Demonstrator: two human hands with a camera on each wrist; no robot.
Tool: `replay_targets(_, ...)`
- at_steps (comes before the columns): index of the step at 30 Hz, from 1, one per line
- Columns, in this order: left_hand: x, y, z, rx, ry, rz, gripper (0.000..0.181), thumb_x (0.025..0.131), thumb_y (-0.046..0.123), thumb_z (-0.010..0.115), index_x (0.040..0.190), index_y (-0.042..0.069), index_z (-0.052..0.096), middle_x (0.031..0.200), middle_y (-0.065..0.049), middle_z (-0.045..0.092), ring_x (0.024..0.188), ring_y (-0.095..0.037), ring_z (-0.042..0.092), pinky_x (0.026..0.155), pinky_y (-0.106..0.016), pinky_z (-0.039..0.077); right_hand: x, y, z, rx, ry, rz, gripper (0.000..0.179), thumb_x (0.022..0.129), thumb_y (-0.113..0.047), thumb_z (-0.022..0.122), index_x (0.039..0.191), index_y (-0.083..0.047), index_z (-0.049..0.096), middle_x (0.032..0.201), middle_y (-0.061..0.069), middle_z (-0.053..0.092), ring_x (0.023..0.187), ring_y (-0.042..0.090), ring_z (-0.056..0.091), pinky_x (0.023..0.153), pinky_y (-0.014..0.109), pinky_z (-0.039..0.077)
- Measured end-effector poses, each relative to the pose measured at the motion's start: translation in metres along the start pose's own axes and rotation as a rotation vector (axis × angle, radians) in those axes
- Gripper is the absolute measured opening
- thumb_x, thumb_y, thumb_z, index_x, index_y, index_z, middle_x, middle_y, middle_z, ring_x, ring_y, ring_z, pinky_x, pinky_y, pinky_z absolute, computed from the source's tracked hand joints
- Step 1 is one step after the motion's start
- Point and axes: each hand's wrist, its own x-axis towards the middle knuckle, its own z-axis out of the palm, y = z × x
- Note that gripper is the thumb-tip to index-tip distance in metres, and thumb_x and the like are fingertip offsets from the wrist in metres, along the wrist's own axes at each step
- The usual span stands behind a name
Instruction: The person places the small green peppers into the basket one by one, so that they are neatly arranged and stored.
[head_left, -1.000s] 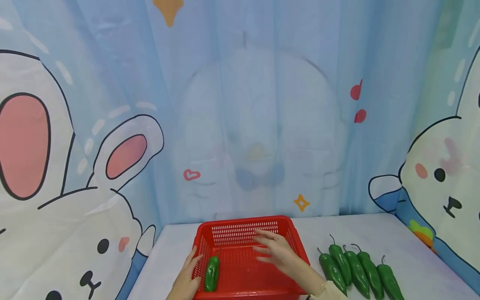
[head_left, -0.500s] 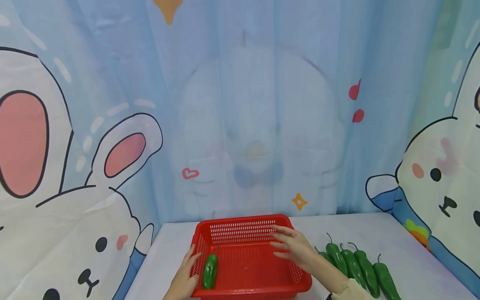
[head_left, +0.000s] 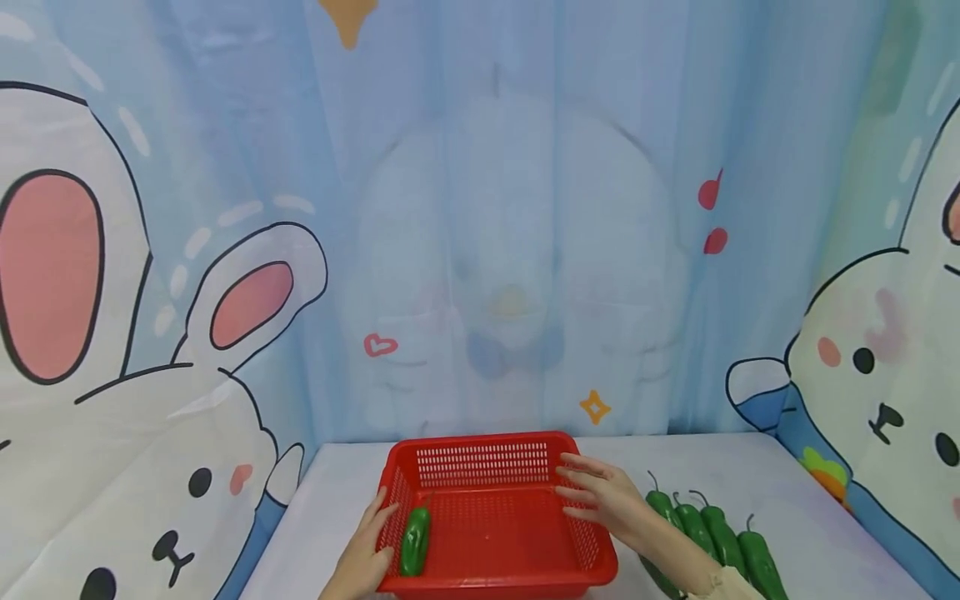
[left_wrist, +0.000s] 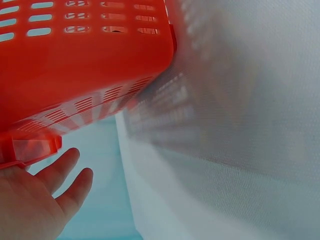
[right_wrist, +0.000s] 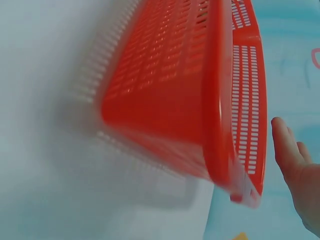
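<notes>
A red perforated plastic basket (head_left: 483, 463) stands on the white table, and one green chili pepper (head_left: 416, 542) lies inside it along the left wall. My left hand (head_left: 360, 550) is at the basket's left rim, fingers extended; in the left wrist view its fingers (left_wrist: 75, 192) reach past the rim corner, with the thumb not clearly seen. Over the right rim hovers my right hand (head_left: 603, 496), fingers spread and holding nothing. The right wrist view shows this hand (right_wrist: 300, 175) apart from the rim.
Several green chili peppers (head_left: 762, 567) lie side by side on the white table (head_left: 832, 558) right of the basket, partly covered by my right forearm. Behind the table hangs a blue curtain (head_left: 510, 208) printed with cartoon rabbits.
My right hand has moved right, from above the basket's inside to its right rim, and the forearm now covers more of the peppers. The left hand stays at the left rim.
</notes>
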Motion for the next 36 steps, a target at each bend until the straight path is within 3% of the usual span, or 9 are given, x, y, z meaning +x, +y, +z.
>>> replay_targets(7, -0.001, -0.002, -0.001, 0.027, -0.011, 0.011, 0.065, 0.078, -0.002, 0.054, 0.143, -0.001, 0.047, 0.16, -0.02, 0.02, 0.14, -0.047, 0.027, 0.096, -0.061, 0.043, -0.003, 0.003, -0.022, -0.025, 0.029, -0.002, 0.061, 0.099, -0.022, 0.058, 0.148, 0.005, 0.036, 0.143, 0.029, 0.046, 0.112, 0.036, 0.064, 0.087, 0.05, 0.054)
replay_targets(11, 0.0, 0.0, -0.001, -0.008, -0.011, -0.013, 0.066, 0.078, -0.003, 0.055, 0.143, 0.0, 0.047, 0.16, -0.019, 0.02, 0.14, -0.047, 0.027, 0.095, -0.06, 0.045, -0.006, -0.001, -0.038, 0.004, 0.046, -0.002, 0.06, 0.1, -0.02, 0.055, 0.15, 0.004, 0.033, 0.146, 0.029, 0.044, 0.115, 0.038, 0.062, 0.089, 0.05, 0.053)
replay_targets(19, 0.001, 0.003, 0.0, -0.023, -0.02, -0.027, 0.066, 0.077, -0.005, 0.055, 0.142, -0.003, 0.046, 0.16, -0.022, 0.019, 0.139, -0.051, 0.026, 0.094, -0.062, 0.045, -0.013, -0.007, -0.066, 0.065, -0.013, -0.02, 0.065, 0.102, -0.02, 0.053, 0.154, 0.004, 0.022, 0.14, 0.018, 0.053, 0.116, 0.031, 0.062, 0.093, 0.048, 0.051)
replay_targets(22, 0.001, 0.003, 0.0, -0.011, -0.019, -0.02, 0.065, 0.077, -0.006, 0.055, 0.142, -0.004, 0.046, 0.159, -0.022, 0.019, 0.139, -0.05, 0.027, 0.095, -0.062, 0.045, -0.014, -0.006, -0.074, 0.077, 0.005, -0.003, 0.066, 0.101, -0.02, 0.054, 0.154, 0.003, 0.023, 0.137, 0.013, 0.055, 0.112, 0.027, 0.063, 0.093, 0.048, 0.052)
replay_targets(29, 0.002, 0.002, -0.003, -0.005, -0.011, 0.004, 0.065, 0.077, -0.005, 0.054, 0.142, -0.004, 0.046, 0.159, -0.022, 0.02, 0.138, -0.049, 0.029, 0.092, -0.06, 0.048, -0.016, -0.001, -0.089, 0.058, 0.039, 0.006, 0.067, 0.101, -0.02, 0.054, 0.154, 0.005, 0.021, 0.147, 0.027, 0.043, 0.113, 0.03, 0.063, 0.094, 0.05, 0.051)
replay_targets(32, 0.002, 0.0, -0.002, -0.003, -0.01, 0.0, 0.065, 0.077, -0.005, 0.055, 0.141, -0.004, 0.047, 0.159, -0.022, 0.02, 0.138, -0.049, 0.029, 0.093, -0.059, 0.048, -0.019, -0.001, -0.096, 0.04, 0.039, 0.011, 0.067, 0.101, -0.019, 0.053, 0.154, 0.005, 0.019, 0.148, 0.027, 0.041, 0.112, 0.028, 0.064, 0.095, 0.051, 0.05)
replay_targets(36, 0.002, -0.001, -0.001, 0.012, -0.009, -0.006, 0.066, 0.076, -0.003, 0.055, 0.141, -0.003, 0.048, 0.159, -0.022, 0.02, 0.139, -0.049, 0.027, 0.096, -0.061, 0.043, -0.023, -0.001, -0.111, 0.048, 0.038, 0.012, 0.067, 0.102, -0.017, 0.052, 0.154, 0.005, 0.017, 0.14, 0.019, 0.053, 0.111, 0.027, 0.065, 0.096, 0.053, 0.048)
